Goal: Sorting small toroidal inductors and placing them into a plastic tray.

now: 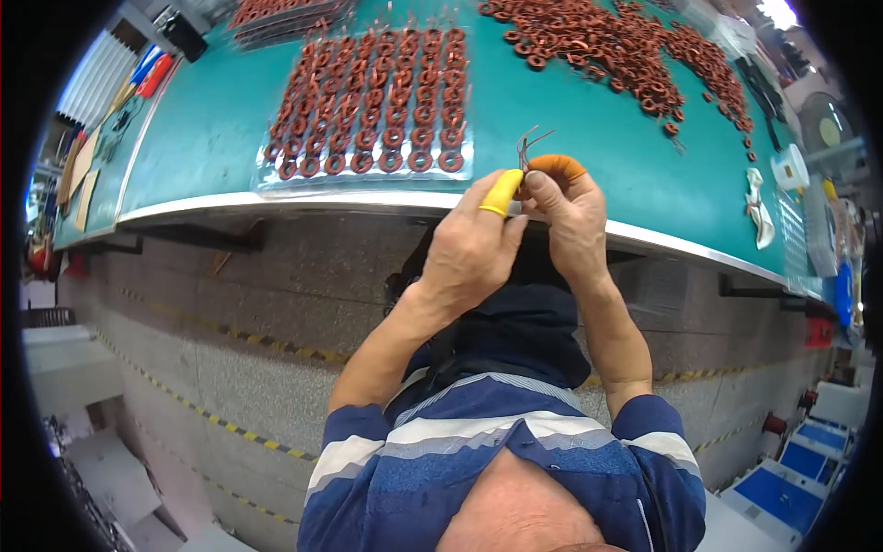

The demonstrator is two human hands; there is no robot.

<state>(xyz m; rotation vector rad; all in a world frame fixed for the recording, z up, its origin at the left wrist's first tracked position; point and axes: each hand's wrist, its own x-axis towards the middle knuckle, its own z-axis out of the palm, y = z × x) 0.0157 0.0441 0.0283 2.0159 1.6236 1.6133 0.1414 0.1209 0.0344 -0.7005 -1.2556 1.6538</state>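
Note:
My left hand (471, 247), a yellow cover on one finger, meets my right hand (577, 219), which wears an orange finger cover, above the bench's front edge. Both are closed in a pinch on one small copper-wire coil. Thin wire leads (525, 149) stick up from between the fingertips; the fingers hide most of the coil's body. Left of the hands, a clear plastic tray (272, 184) carries rows of reddish-brown ring coils (391, 138). Farther off to the right, a heap of loose ring coils (598, 46) is spread over the green bench top (515, 101).
More filled trays (285, 20) are stacked at the back left. Along the right side stand a white cup (789, 168) and a crumpled white cloth or glove (758, 210). A red-handled object (154, 75) lies at the far left. The bench's pale front edge (303, 198) runs before me.

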